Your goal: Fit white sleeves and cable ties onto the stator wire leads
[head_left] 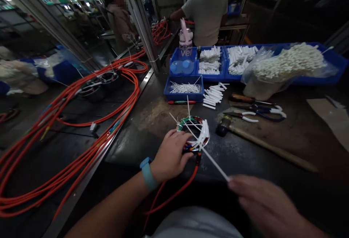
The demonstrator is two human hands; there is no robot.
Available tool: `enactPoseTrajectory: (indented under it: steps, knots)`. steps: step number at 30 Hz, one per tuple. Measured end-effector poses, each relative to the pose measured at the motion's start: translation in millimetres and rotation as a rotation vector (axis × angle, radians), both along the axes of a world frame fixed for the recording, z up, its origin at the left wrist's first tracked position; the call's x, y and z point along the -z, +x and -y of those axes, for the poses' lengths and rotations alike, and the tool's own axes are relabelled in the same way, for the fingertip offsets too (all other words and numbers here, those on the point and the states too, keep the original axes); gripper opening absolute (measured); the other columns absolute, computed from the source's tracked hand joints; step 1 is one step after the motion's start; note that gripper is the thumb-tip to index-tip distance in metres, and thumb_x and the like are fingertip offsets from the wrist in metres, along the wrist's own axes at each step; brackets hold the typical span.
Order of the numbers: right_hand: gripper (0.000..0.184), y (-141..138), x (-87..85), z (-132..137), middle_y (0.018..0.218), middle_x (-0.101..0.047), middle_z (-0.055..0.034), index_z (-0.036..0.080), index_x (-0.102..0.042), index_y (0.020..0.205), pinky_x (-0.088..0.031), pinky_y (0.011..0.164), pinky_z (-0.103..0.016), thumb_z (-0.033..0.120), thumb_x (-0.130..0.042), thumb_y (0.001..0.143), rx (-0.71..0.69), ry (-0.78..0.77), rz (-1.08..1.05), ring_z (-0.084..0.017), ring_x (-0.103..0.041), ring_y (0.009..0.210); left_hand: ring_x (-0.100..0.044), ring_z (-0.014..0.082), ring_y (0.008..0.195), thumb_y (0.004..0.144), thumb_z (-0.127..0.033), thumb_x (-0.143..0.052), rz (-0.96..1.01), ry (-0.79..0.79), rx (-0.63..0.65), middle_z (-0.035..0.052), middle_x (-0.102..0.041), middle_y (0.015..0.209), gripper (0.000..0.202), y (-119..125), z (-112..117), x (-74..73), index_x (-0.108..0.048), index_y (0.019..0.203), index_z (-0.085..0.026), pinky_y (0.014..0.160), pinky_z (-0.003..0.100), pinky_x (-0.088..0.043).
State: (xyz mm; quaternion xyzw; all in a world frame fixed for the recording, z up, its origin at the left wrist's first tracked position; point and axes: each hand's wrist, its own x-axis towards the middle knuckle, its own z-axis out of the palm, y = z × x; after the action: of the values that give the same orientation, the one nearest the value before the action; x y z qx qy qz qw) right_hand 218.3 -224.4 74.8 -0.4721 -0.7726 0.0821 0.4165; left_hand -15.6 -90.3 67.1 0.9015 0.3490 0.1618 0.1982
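Observation:
My left hand (171,153), with a light-blue band at the wrist, grips the near-left side of a ring-shaped wire coil (185,121) lying on the dark bench. Green and red wires show around the ring. Several white cable ties are looped on it, their tails sticking up and across. A cluster of white sleeves (204,133) sits on its right side. My right hand (263,198), slightly blurred, pinches the end of a long white cable tie (216,163) stretched taut from the ring. An orange cable (195,174) leads from the ring toward me.
Blue bins (225,71) hold white sleeves; a small blue tray (183,95) holds cable ties. Loose white sleeves (213,96), pliers (249,117), a screwdriver (242,98) and a hammer (261,141) lie right. Coiled orange cables (103,119) fill the left. Two people are beyond.

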Motion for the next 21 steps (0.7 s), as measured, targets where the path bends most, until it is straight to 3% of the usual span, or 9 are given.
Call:
enactPoseTrajectory:
  steps: [4, 10, 16, 21]
  knots:
    - [0.027, -34.9, 14.4, 12.1, 0.091, -0.069, -0.006, 0.021, -0.064, 0.107, -0.058, 0.073, -0.021, 0.009, -0.046, 0.09, -0.134, 0.131, 0.087, -0.017, -0.067, 0.086, -0.055, 0.0206, 0.104, 0.076, -0.023, -0.063, 0.047, 0.019, -0.01, 0.0083, -0.061, 0.107, 0.037, -1.5, 0.8, 4.0, -0.049, 0.109, -0.014, 0.107, 0.044, -0.028]
    - [0.026, -48.0, 20.9, 23.1, 0.095, -0.068, -0.0082, 0.015, -0.063, 0.109, -0.055, 0.082, -0.023, 0.007, -0.045, 0.092, -0.058, 0.212, 0.143, -0.017, -0.066, 0.09, -0.056, 0.0228, 0.104, 0.074, -0.025, -0.066, 0.062, 0.062, 0.032, 0.0082, -0.062, 0.109, 0.046, -3.8, -2.3, 8.9, -0.044, 0.114, -0.017, 0.104, 0.046, -0.03]
    - [0.028, -68.8, 27.8, 31.8, 0.097, -0.068, -0.0093, 0.015, -0.061, 0.114, -0.056, 0.083, -0.028, 0.008, -0.045, 0.092, 0.032, 0.264, 0.036, -0.02, -0.065, 0.094, -0.057, 0.0248, 0.104, 0.073, -0.024, -0.067, 0.07, 0.078, 0.053, 0.0087, -0.063, 0.11, 0.049, -4.7, -4.6, 10.4, -0.043, 0.115, -0.018, 0.102, 0.048, -0.031]
    - [0.027, -76.5, 30.5, 34.6, 0.098, -0.067, -0.0105, 0.014, -0.061, 0.114, -0.058, 0.081, -0.03, 0.009, -0.048, 0.091, 0.073, 0.231, 0.037, -0.021, -0.065, 0.094, -0.056, 0.0243, 0.106, 0.073, -0.024, -0.067, 0.069, 0.058, 0.068, 0.0083, -0.062, 0.112, 0.047, -5.3, -6.1, 9.8, -0.045, 0.114, -0.018, 0.102, 0.047, -0.029]
